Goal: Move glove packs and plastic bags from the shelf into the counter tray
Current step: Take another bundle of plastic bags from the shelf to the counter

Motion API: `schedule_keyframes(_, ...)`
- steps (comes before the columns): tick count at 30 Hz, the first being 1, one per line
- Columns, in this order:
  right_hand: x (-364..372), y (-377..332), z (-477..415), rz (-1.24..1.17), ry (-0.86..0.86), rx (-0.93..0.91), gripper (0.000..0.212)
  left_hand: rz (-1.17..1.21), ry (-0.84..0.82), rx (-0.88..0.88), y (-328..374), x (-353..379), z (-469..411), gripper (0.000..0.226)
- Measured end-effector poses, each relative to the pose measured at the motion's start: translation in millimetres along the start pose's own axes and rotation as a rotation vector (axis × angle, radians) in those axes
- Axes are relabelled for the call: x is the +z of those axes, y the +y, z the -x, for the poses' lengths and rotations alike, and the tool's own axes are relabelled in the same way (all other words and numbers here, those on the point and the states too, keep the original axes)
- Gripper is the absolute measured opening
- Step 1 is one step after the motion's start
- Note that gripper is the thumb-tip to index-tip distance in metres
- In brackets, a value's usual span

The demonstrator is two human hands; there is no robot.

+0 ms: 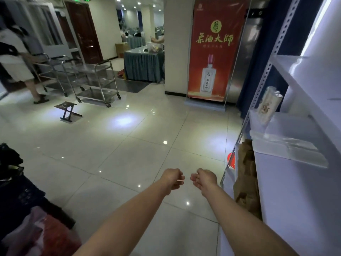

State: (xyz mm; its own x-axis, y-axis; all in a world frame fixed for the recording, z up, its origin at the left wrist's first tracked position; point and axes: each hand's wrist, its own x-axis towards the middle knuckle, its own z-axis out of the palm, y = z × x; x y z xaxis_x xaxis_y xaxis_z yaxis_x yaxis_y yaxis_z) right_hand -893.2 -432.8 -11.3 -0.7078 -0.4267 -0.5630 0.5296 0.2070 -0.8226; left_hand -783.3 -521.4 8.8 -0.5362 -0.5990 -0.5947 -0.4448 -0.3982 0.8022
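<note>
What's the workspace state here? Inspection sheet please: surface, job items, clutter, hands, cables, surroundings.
Surface: white shelf at right; tray not in view.
Job's things: wrapped pack upright on the shelf; flat clear plastic bags lying nearer the camera.
Clutter: brown paper bag beside the shelf end; reddish bag bottom left.
Hands: left hand and right hand out in front, fingers loosely curled, holding nothing.
Cables: nothing seen.
Surroundings: tiled floor, steel carts, folding stool, red banner, a person far left.

Left hand [172,178] and right hand [204,179] hover beside shelf [295,193].
</note>
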Motion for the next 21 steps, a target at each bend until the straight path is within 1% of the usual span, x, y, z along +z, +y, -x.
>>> schedule_keyframes(4, 5, -25, -58, -0.093, 0.070, 0.044, 0.022, -0.038, -0.044, 0.001, 36, 8, -63, 0.023)
schedule_keyframes(8, -9, -64, -111, -0.158, 0.171, 0.031, 0.012, -0.101, -0.098, 0.018, 81, 27, -131, 0.013)
schedule_keyframes(12, -38, -116, -154, -0.206, 0.315, 0.023, 0.017, -0.198, -0.201, 0.018, 133, 48, -185, 0.006)
schedule_keyframes(15, -63, -159, -174, -0.248, 0.384, -0.002, 0.023, -0.266, -0.334, 0.102, 174, 74, -221, 0.004)
schedule_keyframes(17, -82, -180, -179, -0.222, 0.496, -0.048, 0.014, -0.283, -0.416, 0.177, 199, 97, -241, 0.006)
schedule_keyframes(21, -123, -193, -175, -0.317, 0.678, -0.078, 0.017, -0.344, -0.531, 0.292, 229, 156, -270, 0.008)
